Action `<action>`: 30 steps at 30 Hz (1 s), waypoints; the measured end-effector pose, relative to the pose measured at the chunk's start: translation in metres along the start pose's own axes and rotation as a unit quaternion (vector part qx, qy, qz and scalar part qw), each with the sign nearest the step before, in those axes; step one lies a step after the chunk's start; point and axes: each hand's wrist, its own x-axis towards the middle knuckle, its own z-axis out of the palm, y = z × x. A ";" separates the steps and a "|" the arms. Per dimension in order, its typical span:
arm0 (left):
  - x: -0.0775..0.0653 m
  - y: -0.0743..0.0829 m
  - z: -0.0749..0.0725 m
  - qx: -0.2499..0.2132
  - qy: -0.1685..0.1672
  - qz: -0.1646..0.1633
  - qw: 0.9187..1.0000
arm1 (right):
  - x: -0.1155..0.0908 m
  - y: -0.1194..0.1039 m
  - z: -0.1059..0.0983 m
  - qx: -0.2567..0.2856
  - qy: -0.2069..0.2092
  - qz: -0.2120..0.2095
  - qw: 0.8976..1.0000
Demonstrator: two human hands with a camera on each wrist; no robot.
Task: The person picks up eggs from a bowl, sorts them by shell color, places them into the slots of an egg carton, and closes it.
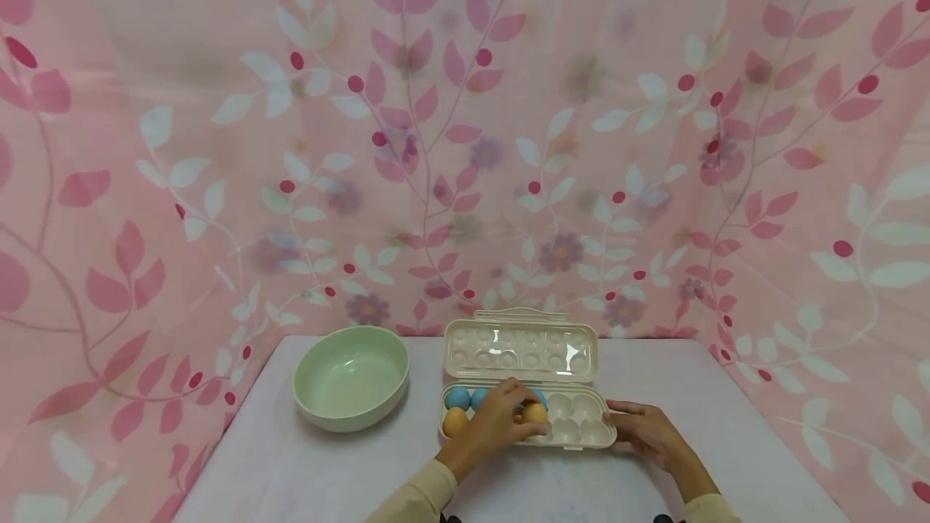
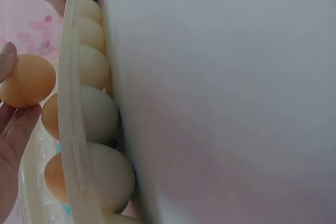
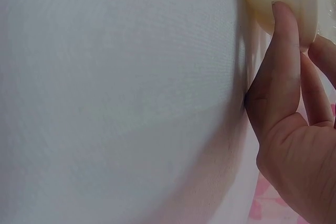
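My left hand (image 1: 496, 418) pinches an orange-brown egg (image 1: 534, 413) between thumb and fingers, over the middle of a cream plastic egg carton (image 1: 570, 448). In the left wrist view that egg (image 2: 29, 81) is held above the carton's rim (image 2: 71, 114). Blue eggs (image 1: 458, 399) sit in the back row's left part, and an orange egg (image 1: 455, 423) fills the front left cup. My left hand hides part of both rows. At the carton's right end, my right hand (image 1: 650, 434) grips the edge, its thumb (image 3: 286, 40) against the outer wall.
The carton's transparent-looking lid (image 1: 521, 349) lies folded back behind the base. To the left stands a pale green bowl (image 1: 352, 418) on the white-covered table (image 1: 305, 474). A pink floral curtain (image 1: 465, 135) surrounds the back and sides.
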 end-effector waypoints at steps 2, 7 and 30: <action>0.001 0.000 0.003 0.015 -0.007 -0.005 1.000 | 0.000 0.000 0.000 0.001 0.000 0.000 1.000; 0.003 0.003 0.007 0.048 -0.026 -0.013 0.998 | 0.001 0.000 0.000 -0.005 0.000 -0.001 1.000; 0.006 -0.011 0.025 0.153 -0.068 -0.007 0.986 | 0.000 -0.001 0.001 -0.011 0.012 0.004 1.000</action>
